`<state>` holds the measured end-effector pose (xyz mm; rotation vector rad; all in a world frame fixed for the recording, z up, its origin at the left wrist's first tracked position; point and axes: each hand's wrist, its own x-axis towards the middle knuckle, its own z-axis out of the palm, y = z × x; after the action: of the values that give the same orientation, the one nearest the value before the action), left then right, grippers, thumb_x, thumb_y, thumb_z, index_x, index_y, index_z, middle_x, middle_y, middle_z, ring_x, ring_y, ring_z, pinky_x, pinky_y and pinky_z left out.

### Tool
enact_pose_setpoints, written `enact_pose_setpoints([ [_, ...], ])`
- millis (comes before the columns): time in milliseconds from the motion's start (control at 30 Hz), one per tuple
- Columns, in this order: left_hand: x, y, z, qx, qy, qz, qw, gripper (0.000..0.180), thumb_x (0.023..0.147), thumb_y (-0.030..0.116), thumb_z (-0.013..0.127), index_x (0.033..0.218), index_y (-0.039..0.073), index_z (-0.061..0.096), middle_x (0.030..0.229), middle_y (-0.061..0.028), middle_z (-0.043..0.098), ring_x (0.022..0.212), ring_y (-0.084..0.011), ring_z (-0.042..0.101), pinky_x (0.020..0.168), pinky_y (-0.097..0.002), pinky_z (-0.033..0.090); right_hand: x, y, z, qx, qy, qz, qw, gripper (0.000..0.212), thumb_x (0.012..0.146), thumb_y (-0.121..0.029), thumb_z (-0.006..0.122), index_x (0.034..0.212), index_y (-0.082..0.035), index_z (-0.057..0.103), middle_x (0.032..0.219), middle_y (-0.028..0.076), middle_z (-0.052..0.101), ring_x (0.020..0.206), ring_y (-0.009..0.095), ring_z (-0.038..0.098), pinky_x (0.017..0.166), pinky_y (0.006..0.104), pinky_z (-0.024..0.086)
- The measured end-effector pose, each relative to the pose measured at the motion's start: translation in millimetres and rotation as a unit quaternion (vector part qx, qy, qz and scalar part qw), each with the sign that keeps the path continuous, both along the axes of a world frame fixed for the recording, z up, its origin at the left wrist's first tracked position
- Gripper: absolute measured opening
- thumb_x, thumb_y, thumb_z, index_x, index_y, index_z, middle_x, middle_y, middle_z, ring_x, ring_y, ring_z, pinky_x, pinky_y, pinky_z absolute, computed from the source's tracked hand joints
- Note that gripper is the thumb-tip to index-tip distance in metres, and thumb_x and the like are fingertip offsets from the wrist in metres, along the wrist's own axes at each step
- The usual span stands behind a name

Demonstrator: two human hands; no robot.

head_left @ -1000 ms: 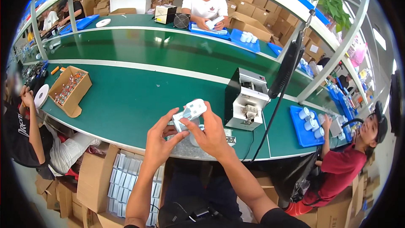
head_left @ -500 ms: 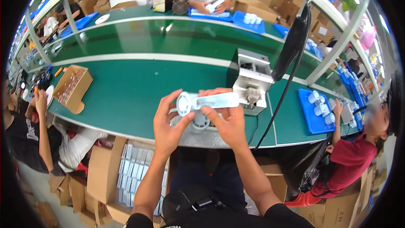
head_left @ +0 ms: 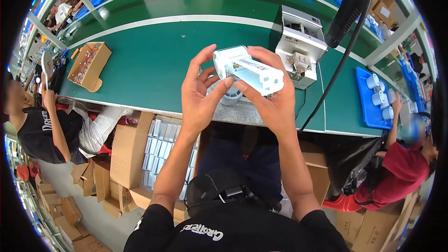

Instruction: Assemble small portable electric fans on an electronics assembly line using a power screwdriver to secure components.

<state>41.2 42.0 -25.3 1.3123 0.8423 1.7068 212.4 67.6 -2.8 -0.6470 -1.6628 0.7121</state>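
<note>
My L fingers (head_left: 201,59) grip round end of pale-blue plastic housing (head_left: 255,71), R fingers (head_left: 269,58) its long body; worktop (head_left: 140,56) below them. Prob. a checking step; next move calls for steady 2-hand hold.

Black short-sleeved shirt (head_left: 266,228), white chest lettering (head_left: 203,232); dark trousers (head_left: 228,157); bare hands (head_left: 198,102) (head_left: 279,107).

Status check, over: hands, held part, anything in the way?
Left hand gripping pale-blue casing at round end. Right hand on its long end. Casing raised over green bench. Boxy machine beyond right hand, apparently not blocking.
</note>
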Motion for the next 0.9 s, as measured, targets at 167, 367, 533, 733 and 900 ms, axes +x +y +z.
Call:
enact_pose_setpoints([
  [167,3,-3,-4,0.004,0.014,0.001,1.000,0.073,0.090,-0.002,0.079,0.154,0.002,0.045,0.144,-0.0138,0.050,0.126,-0.0246,0.062,0.104,-0.0375,0.054,2,-8,1,0.051,-0.034,-0.049,0.997,0.046,0.085,-0.002,0.083,0.129,-0.002,0.068,0.133,0.017,0.065,0.124,0.028,0.064,0.100,0.0378,0.053],
  [367,4,-2,-9,0.032,0.090,0.042,0.995,0.073,0.088,-0.001,0.081,0.153,0.006,0.048,0.145,-0.0098,0.046,0.126,-0.0248,0.062,0.105,-0.0385,0.053,-2,-8,-7,0.096,0.002,-0.063,0.993,0.050,0.083,-0.005,0.086,0.129,-0.003,0.066,0.131,0.019,0.065,0.112,0.032,0.070,0.088,0.0383,0.059],
  [533,4,-3,-12,0.026,0.074,0.026,0.997,0.071,0.088,0.000,0.081,0.151,0.006,0.049,0.145,-0.0101,0.047,0.127,-0.0238,0.062,0.105,-0.0395,0.053,-2,-6,-10,0.111,0.004,-0.055,0.992,0.048,0.085,-0.003,0.085,0.129,0.000,0.065,0.129,0.020,0.067,0.111,0.032,0.071,0.089,0.0374,0.060],
  [733,6,-6,-13,0.015,0.058,0.028,0.998,0.071,0.088,0.001,0.082,0.150,0.005,0.048,0.142,-0.0120,0.056,0.124,-0.0226,0.063,0.104,-0.0384,0.052,-3,-8,-13,0.078,0.005,-0.050,0.996,0.049,0.085,-0.002,0.085,0.129,0.001,0.065,0.125,0.019,0.070,0.108,0.030,0.072,0.088,0.0360,0.060],
  [900,3,-3,-14,0.011,0.087,0.032,0.996,0.070,0.091,0.001,0.079,0.152,0.001,0.046,0.144,-0.0165,0.055,0.126,-0.0244,0.062,0.106,-0.0390,0.053,-8,-10,-6,0.066,0.000,-0.054,0.996,0.043,0.086,0.001,0.083,0.126,0.002,0.068,0.127,0.015,0.070,0.112,0.026,0.070,0.092,0.0340,0.057],
])
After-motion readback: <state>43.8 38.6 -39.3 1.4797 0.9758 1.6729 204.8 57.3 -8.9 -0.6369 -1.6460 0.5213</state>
